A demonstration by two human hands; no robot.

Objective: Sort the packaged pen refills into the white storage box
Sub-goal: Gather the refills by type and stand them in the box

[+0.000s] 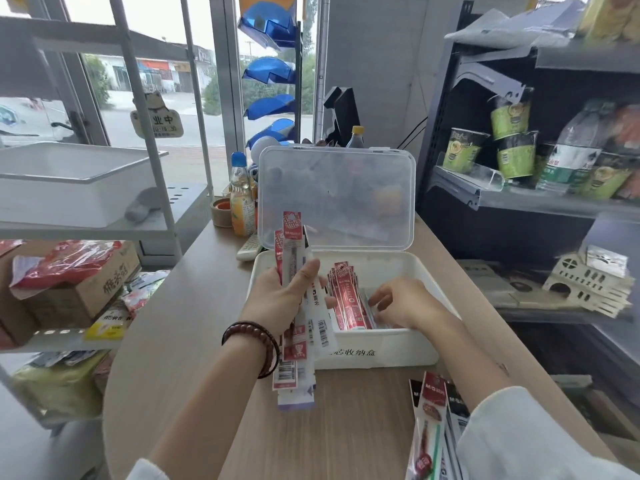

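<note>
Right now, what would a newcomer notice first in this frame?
The left hand grips a fan of refill packs upright at centre, beside the white box with its clear lid raised. The right hand reaches into the box, touching the red packs; loose packs lie on the table at lower right.

Wooden table [201,299]: white box [381,355], refill packs [433,414]

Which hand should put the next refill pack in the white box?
Probably the right hand. It looks free and reaches inside the white box, fingers at the red packs there. The left hand is busy gripping the bundle of refill packs.
</note>
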